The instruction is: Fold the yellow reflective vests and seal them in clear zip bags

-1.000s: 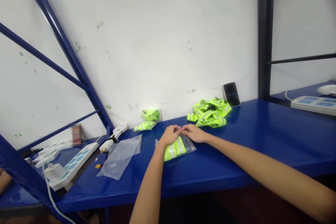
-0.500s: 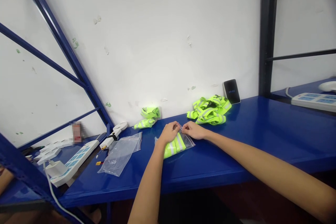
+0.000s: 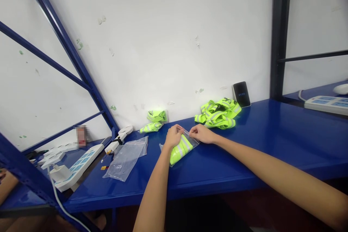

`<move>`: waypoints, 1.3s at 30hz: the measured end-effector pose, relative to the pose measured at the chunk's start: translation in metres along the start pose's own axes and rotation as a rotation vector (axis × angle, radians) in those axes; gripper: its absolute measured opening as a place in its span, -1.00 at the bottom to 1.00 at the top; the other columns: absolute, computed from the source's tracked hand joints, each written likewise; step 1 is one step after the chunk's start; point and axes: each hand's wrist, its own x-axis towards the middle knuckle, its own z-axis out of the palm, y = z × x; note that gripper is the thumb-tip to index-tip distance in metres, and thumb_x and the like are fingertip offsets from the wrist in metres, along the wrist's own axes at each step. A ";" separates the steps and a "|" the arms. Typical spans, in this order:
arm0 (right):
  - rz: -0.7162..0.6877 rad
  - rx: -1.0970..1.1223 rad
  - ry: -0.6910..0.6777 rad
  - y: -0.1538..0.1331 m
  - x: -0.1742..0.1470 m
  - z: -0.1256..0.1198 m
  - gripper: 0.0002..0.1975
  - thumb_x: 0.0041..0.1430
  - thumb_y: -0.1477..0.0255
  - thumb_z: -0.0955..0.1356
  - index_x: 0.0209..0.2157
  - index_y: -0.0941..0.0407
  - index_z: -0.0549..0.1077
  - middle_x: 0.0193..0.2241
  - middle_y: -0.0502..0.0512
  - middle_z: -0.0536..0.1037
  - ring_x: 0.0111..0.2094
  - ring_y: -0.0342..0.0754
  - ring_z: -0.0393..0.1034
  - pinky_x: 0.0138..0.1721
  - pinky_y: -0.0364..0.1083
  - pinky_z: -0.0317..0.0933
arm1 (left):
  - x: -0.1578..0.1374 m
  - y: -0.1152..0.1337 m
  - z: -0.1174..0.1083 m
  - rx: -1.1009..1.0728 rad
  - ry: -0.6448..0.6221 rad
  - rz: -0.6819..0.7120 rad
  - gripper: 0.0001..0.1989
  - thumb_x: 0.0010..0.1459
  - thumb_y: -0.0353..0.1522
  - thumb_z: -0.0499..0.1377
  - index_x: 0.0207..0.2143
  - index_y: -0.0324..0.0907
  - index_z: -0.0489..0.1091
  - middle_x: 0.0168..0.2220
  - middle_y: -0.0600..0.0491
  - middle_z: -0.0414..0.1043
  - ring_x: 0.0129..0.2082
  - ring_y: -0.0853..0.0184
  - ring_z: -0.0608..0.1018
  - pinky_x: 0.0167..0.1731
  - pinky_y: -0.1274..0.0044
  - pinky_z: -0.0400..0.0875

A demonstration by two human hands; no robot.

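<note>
The left hand (image 3: 174, 137) hid the upper left part of the packed bag (image 3: 180, 150). Far left of the packed bag, a reddish object (image 3: 81, 136) was pixelated beyond identification and another person's arm (image 3: 7, 185) was cut off. Far right of it, a power strip (image 3: 327, 104) and a white item (image 3: 341, 89) were truncated.

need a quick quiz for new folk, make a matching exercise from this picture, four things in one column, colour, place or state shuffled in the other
1. filled bag
2. screened device
3. leftmost clear bag
4. rightmost yellow-green pile

A. flat, nothing seen inside
B. loosely heaped
C. pinched by left hand and right hand
D. showing digits

1-C, 2-D, 3-A, 4-B
</note>
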 end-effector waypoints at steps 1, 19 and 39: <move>-0.023 -0.024 0.016 0.000 0.001 0.002 -0.79 0.06 0.41 0.28 -0.43 0.21 0.51 -0.51 0.08 0.53 -0.49 -0.10 0.33 -0.45 -0.17 0.12 | 0.000 0.001 0.001 0.016 0.020 -0.039 -0.86 0.13 -0.37 0.09 -0.32 -0.20 0.44 -0.32 -0.01 0.55 -0.25 0.28 0.53 -0.18 0.49 0.36; -0.343 -0.200 -0.109 -0.012 -0.011 0.001 -0.81 0.26 0.41 0.21 -0.29 0.16 0.43 -0.48 0.03 0.45 -0.49 -0.14 0.24 -0.41 -0.16 0.05 | 0.006 0.028 -0.039 0.191 -0.565 0.134 -0.92 -0.10 -0.38 0.19 -0.53 -0.22 0.45 -0.60 0.14 0.34 -0.57 0.46 0.35 -0.57 0.63 0.18; -0.302 -0.298 0.073 -0.018 -0.006 0.004 -0.71 0.29 0.45 0.18 -0.31 0.17 0.52 -0.37 0.16 0.60 -0.39 -0.06 0.43 -0.33 -0.15 0.12 | -0.021 -0.031 -0.007 -0.734 -0.124 -0.045 -0.59 -0.03 -0.06 0.28 -0.49 -0.26 0.35 -0.58 0.17 0.27 -0.58 0.51 0.27 -0.52 0.62 0.11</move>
